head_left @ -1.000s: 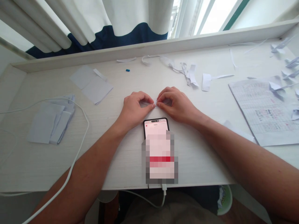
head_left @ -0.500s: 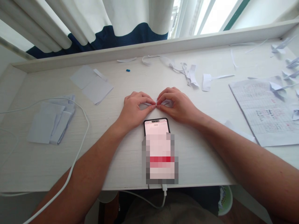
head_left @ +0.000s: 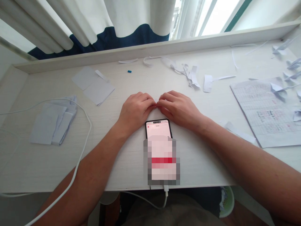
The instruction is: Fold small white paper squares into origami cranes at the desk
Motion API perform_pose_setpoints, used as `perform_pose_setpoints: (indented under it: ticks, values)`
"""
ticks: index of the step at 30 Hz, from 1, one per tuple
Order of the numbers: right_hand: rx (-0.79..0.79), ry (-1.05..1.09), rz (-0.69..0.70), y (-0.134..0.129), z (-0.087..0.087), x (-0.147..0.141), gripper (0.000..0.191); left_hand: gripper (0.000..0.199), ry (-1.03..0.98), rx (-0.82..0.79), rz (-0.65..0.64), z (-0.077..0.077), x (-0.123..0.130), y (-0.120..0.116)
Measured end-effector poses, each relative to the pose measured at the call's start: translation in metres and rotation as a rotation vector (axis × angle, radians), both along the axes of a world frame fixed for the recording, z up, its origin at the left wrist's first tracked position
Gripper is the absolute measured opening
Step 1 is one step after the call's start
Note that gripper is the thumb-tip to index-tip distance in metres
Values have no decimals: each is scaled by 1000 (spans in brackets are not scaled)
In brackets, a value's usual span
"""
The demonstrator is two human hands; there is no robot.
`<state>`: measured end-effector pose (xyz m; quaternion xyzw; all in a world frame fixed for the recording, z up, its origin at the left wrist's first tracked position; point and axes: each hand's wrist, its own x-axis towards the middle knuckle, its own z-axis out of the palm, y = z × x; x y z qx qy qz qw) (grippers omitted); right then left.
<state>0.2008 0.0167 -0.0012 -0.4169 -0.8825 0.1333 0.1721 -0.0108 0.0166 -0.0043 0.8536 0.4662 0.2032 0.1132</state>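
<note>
- A white wood-grain desk [head_left: 202, 163] fills most of the view, w/ a raised ledge [head_left: 94, 55] along its far side.
- Beyond the ledge, pale curtains [head_left: 131, 15] w/ a navy hem hang at L; bright window [head_left: 213, 15] at R.
- Desk, L side: a stack of folded paper [head_left: 45, 124], nr. a loop of white cable [head_left: 87, 135] that crosses the view in front of the L forearm; paler folded sheets [head_left: 100, 89] lie farther back.
- Far ctr.: a tiny blue piece [head_left: 129, 71] & curled paper strips [head_left: 194, 75].
- Desk, R side: a handwritten sheet [head_left: 265, 125], w/ folded scraps [head_left: 279, 89] on & around it.
- Below desk level, lower R: a green basket [head_left: 231, 204] w/ a pale rim, partly hidden.
- Mid-desk, nr. edge: phone [head_left: 158, 129] lies face up, screen lit, lower part pixelated, white plug [head_left: 166, 190] at its base; it sits just below the hands.
- Both forearms reach in from the lower corners & converge at ctr.
- Left hand [head_left: 135, 108]: back up, fingers curled inward, tips meeting the other hand's.
- Right hand [head_left: 180, 108]: a near mirror, knuckles up, fingers bent, thumb tucked below. Can't tell if either hand grips paper; the space btwn fingertips is hidden.
</note>
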Motion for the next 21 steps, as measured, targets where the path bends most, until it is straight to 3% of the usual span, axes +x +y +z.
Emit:
perform_pose_setpoints:
  ticks: [8, 15, 21]
  values:
    - [1, 87, -23, 1, -7, -2, 19, 22, -80, -57, -21, -2, -3, 1]
    - [-21, 56, -19, -1, -2, -4, 22, 18, -107, -79, 20, -1, -1, 1]
    - [-92, 157, -19, -3, -2, 0, 23, 16, -173, -106, -5, -3, -4, 0]
